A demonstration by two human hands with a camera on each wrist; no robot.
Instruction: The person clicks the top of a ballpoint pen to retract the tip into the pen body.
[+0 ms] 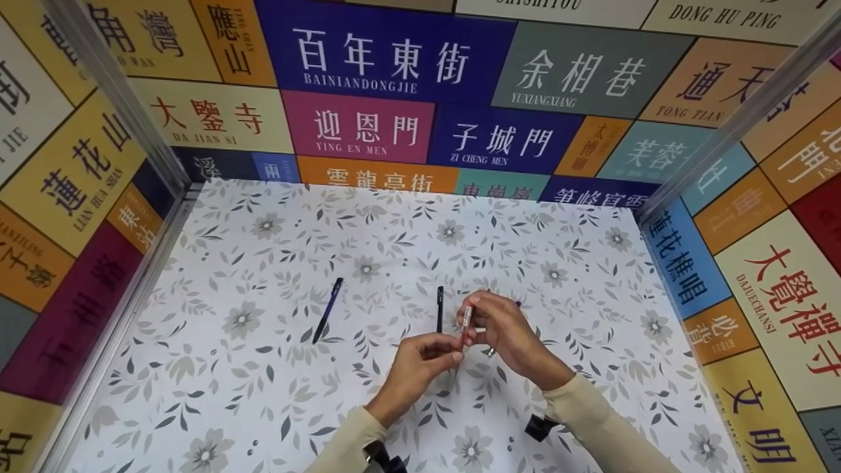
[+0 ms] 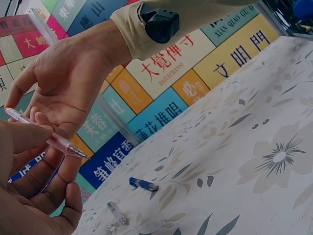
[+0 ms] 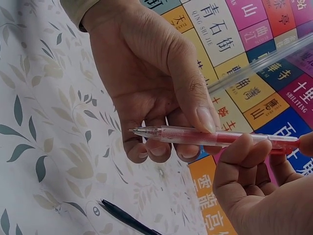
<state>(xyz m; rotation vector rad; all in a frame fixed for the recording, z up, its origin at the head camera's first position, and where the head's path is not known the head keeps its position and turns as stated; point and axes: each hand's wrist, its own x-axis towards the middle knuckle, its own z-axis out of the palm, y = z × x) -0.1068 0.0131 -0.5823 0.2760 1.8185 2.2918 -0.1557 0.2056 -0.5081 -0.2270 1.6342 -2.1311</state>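
Observation:
A red click pen (image 1: 466,322) with a clear barrel is held between both hands above the table. My left hand (image 1: 420,368) pinches the barrel between thumb and fingers, nearer the metal tip (image 3: 142,131). Around the red end (image 3: 286,143) are the fingers of my right hand (image 1: 509,328), one fingertip touching the very end. The right wrist view shows the pen lying almost level, tip to the left. Just beyond the hands a black pen (image 1: 440,309) lies on the table.
A blue-and-black pen (image 1: 328,310) lies farther left on the floral tabletop (image 1: 263,394). Behind the right hand, a blue pen end (image 2: 143,184) and a clear tip (image 2: 117,213) show; whether they join, I cannot tell. Sign-covered panels (image 1: 387,59) enclose the table.

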